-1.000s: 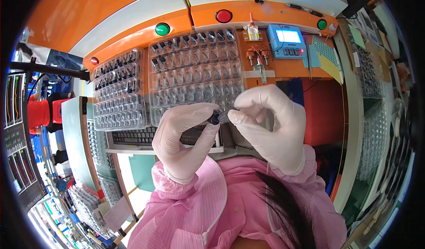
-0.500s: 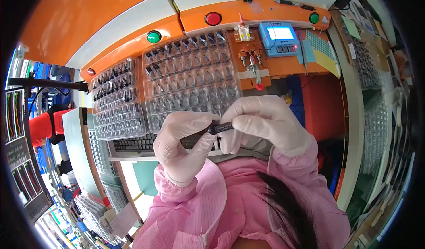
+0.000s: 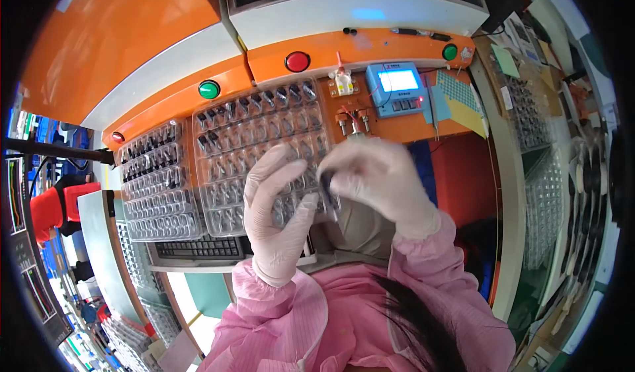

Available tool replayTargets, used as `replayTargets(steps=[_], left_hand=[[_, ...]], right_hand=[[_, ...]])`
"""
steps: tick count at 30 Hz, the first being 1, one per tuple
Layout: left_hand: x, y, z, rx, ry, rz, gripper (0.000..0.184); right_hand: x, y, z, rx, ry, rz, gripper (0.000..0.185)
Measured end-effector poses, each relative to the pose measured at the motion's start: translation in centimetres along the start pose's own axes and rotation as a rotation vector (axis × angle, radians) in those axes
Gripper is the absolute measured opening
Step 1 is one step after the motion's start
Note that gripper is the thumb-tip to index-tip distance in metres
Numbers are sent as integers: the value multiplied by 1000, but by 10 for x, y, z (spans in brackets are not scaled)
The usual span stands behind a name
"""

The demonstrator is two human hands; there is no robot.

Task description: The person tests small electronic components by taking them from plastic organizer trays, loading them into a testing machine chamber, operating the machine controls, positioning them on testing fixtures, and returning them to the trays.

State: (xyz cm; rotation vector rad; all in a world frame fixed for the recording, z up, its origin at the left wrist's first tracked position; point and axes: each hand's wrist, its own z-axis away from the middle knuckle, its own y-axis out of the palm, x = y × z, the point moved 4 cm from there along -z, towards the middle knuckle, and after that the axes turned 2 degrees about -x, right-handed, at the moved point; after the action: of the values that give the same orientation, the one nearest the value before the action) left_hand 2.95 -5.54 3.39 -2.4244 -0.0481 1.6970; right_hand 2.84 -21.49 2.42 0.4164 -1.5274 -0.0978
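Note:
My right hand (image 3: 382, 185), in a white glove, pinches a small black elongated part (image 3: 326, 181) between thumb and fingers. The part stands nearly upright, and its lower end is blurred. To its left is my left hand (image 3: 272, 216), also gloved, with thumb and fingers curved apart and nothing visible between them. Behind both hands lies a clear plastic tray (image 3: 196, 173) of moulded pockets, with black pieces in its far rows. My left fingers overlap the tray's near right portion in view; whether they touch it I cannot tell.
A second pocketed tray (image 3: 124, 197) lies at left, beyond a keyboard (image 3: 198, 248). At the back right are a blue device (image 3: 395, 93) with a lit screen, a toggle clamp (image 3: 342, 84) and a metal fixture (image 3: 356, 122). Red (image 3: 297, 62) and green (image 3: 209, 89) buttons line the orange panel.
My hands have come apart. The left one has let go of the black part and spread its fingers; the right one keeps it, now turned more upright. The view has shifted, showing more of the panel top.

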Motion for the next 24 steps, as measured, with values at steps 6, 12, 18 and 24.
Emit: replayTargets(steps=[6,12,18,24], left_hand=[[15,-4,-5,112,-26,-130,36],[19,-7,-3,120,-35,-187,36],[21,-15,-1,126,-64,-190,34],[25,-23,-1,106,-103,-146,26]], right_hand=[[2,-92,-78,-488,-292,1165,17],[-19,-91,-108,-433,-321,1715,21],[-13,-99,-83,-470,-391,1229,20],[-4,-71,1,29,120,758,19]])
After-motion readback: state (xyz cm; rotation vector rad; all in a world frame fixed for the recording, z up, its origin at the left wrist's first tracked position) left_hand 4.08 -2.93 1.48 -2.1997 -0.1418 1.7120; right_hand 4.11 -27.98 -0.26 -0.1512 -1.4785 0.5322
